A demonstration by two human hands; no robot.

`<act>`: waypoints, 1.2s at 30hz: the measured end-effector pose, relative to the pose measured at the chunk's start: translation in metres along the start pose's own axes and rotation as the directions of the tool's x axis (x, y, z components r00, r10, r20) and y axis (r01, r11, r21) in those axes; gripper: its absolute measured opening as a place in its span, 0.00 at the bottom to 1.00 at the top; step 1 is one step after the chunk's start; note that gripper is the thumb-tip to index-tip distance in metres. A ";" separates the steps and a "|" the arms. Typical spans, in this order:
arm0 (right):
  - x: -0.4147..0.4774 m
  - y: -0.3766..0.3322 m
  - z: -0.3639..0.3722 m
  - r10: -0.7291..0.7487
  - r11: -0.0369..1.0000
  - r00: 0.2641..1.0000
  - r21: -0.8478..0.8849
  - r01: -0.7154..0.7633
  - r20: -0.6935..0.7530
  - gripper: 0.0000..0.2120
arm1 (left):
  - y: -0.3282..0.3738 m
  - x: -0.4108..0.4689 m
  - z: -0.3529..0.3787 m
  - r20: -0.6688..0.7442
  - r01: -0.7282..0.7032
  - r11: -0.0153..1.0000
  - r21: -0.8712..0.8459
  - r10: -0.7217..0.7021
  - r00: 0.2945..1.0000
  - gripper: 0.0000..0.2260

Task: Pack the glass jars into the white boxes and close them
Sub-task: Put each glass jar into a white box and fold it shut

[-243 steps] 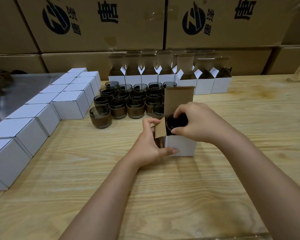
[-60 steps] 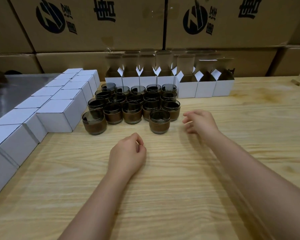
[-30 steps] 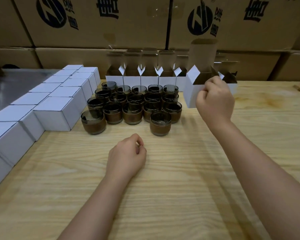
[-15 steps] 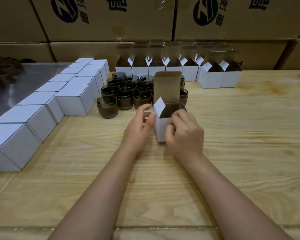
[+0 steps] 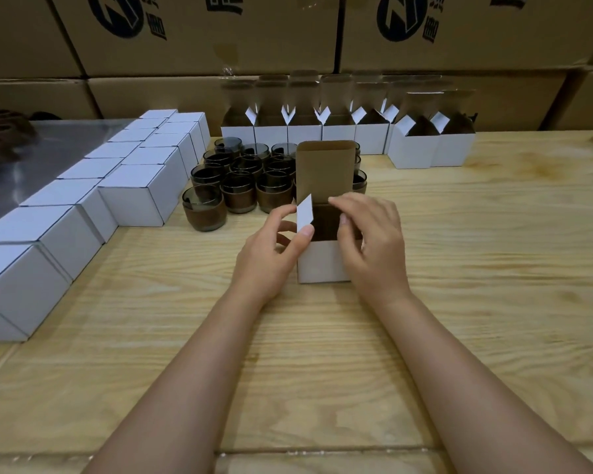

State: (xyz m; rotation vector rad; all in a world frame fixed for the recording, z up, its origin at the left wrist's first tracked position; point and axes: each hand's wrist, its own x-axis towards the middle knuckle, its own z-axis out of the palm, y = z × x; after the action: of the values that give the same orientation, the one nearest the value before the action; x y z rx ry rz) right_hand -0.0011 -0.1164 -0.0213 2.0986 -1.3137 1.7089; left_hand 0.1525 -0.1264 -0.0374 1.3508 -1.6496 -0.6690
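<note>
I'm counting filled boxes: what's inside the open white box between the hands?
Only brown inner walls show in the open white cardboard box, nothing else. Its floor is hidden by the near wall and the right hand.

table (image 5: 493, 254): pale wood planks, bold grain, a seam across the near edge | back: stacked brown cardboard cartons (image 5: 459, 39) just behind the table, printed with dark blue logos and lettering | left: shiny grey sheet (image 5: 52, 145) beside the table, blurred dark brown heap (image 5: 0, 131) on it | light: soft, even
</note>
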 end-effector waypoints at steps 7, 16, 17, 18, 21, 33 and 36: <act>0.002 0.013 -0.003 0.398 0.906 0.912 0.196 -0.374 -0.098 0.10 | 0.000 0.000 -0.001 0.016 0.013 0.999 -0.037 -0.013 1.000 0.29; 0.003 0.026 -0.006 0.389 0.799 0.853 0.334 -0.501 0.348 0.27 | -0.002 -0.001 -0.006 -0.012 -0.041 0.979 -0.201 0.040 0.999 0.27; 0.003 0.028 -0.007 0.394 0.760 0.835 0.375 -0.531 0.384 0.27 | -0.003 0.000 -0.007 -0.005 -0.040 0.975 -0.217 0.040 0.999 0.27; 0.003 0.030 -0.008 0.401 0.729 0.820 0.399 -0.556 0.409 0.26 | -0.004 0.000 -0.008 0.012 -0.036 0.973 -0.229 0.039 0.999 0.27; 0.003 0.035 -0.008 0.431 0.683 0.780 0.400 -0.611 0.454 0.27 | -0.004 0.003 -0.009 0.057 0.025 0.960 -0.280 -0.009 0.998 0.26; 0.004 0.036 -0.005 0.391 0.655 0.754 0.415 -0.631 0.528 0.26 | 0.003 -0.002 -0.009 0.041 -0.053 0.945 -0.321 0.070 0.997 0.20; 0.005 0.034 -0.004 0.367 0.647 0.763 0.443 -0.621 0.533 0.25 | 0.003 -0.005 -0.013 0.037 -0.113 0.969 -0.221 0.124 0.992 0.30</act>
State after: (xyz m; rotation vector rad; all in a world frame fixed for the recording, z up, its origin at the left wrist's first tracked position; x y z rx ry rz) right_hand -0.0279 -0.1377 -0.0291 2.7407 -1.8061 2.2472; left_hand 0.1624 -0.1193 -0.0303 1.0782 -1.6299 -0.7936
